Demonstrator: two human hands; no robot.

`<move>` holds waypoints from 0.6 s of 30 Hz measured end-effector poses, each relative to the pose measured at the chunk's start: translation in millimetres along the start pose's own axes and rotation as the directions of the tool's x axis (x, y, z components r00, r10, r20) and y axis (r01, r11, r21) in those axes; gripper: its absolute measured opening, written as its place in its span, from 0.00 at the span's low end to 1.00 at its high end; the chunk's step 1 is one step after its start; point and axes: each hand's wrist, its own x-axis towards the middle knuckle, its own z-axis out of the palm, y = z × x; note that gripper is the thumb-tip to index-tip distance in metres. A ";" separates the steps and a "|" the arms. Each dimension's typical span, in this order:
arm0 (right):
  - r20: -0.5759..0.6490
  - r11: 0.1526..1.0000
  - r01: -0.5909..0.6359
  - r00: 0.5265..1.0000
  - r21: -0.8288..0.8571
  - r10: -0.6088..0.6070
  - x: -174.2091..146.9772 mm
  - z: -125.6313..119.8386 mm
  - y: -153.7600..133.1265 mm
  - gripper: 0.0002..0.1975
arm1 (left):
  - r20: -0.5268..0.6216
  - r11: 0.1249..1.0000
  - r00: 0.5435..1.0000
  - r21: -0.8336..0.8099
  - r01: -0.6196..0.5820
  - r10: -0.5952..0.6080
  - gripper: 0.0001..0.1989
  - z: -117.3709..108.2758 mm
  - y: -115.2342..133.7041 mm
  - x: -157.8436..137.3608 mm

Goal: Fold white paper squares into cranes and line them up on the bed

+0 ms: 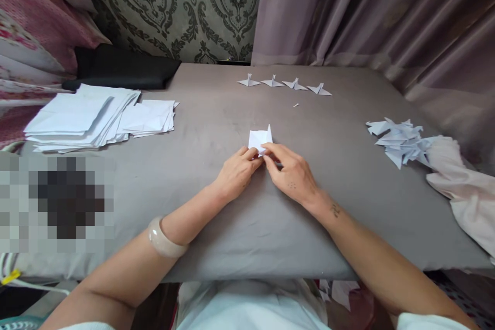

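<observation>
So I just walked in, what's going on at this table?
A person has a small folded white paper piece in the grip of both hands, the left hand and the right hand meeting at its near edge. Beyond it, four winged white folded-paper figures sit in a row on the grey cloth-covered table. A heap of pale folded-paper shapes lies to the right, and stacks of white paper sheets lie to the left.

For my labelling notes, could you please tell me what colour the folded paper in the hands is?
The folded paper is white, best seen in the head view.
</observation>
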 end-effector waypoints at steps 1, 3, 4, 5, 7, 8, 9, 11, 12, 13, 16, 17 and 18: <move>-0.036 0.998 -0.038 0.999 0.053 0.040 -0.9 -1.4 6.8 0.15 | 0.000 1.000 1.000 -0.011 0.001 -0.001 0.19 -0.4 0.0 -0.1; -0.059 0.993 -0.099 0.993 0.064 0.102 -3.6 -3.6 21.6 0.13 | -0.002 0.999 1.000 -0.035 0.012 -0.012 0.23 -0.4 -0.2 -0.4; -0.028 0.993 -0.093 0.995 0.067 0.095 -5.0 -4.2 28.2 0.13 | -0.005 0.999 1.000 -0.047 0.017 -0.017 0.25 0.2 -0.6 -0.6; 0.002 0.994 -0.079 0.997 0.075 0.079 -6.3 -4.4 33.6 0.13 | -0.012 0.998 1.000 -0.056 0.018 -0.018 0.25 1.2 -1.1 -1.0; 0.057 0.996 -0.033 0.998 0.085 0.028 -7.7 -3.6 39.7 0.15 | -0.032 0.998 0.999 -0.069 0.010 -0.012 0.25 3.9 -2.5 -2.0; 0.076 0.996 -0.012 0.997 0.086 0.005 -7.9 -3.0 40.7 0.16 | -0.046 0.997 0.999 -0.075 0.004 -0.007 0.24 5.4 -3.2 -2.6; 0.095 0.996 0.006 0.995 0.084 -0.014 -7.7 -2.3 40.6 0.17 | -0.063 0.997 0.998 -0.080 -0.002 -0.004 0.23 6.6 -3.9 -3.2; 0.132 0.997 0.032 0.990 0.071 -0.041 -7.0 -1.5 39.2 0.19 | -0.096 0.996 0.995 -0.093 -0.013 0.004 0.21 7.5 -4.4 -4.5; 0.152 0.997 0.041 0.987 0.065 -0.050 -6.5 -1.6 38.5 0.19 | -0.105 0.995 0.994 -0.096 -0.018 0.008 0.20 7.1 -4.1 -5.1; 0.171 0.997 0.048 0.984 0.062 -0.058 -6.1 -2.0 38.0 0.20 | -0.106 0.995 0.994 -0.095 -0.022 0.012 0.20 5.9 -3.4 -5.6; 0.219 0.996 0.073 0.972 0.055 -0.083 -5.0 -4.0 38.7 0.21 | -0.064 0.997 0.998 -0.064 -0.034 0.030 0.20 0.2 1.0 -6.7; 0.237 0.995 0.081 0.967 0.054 -0.092 -4.6 -4.7 39.3 0.21 | -0.046 0.998 0.998 -0.046 -0.034 0.032 0.20 -1.8 2.9 -7.1; 0.255 0.995 0.090 0.962 0.052 -0.100 -4.1 -5.3 39.9 0.22 | -0.033 0.999 0.999 -0.028 -0.033 0.032 0.21 -3.5 4.8 -7.6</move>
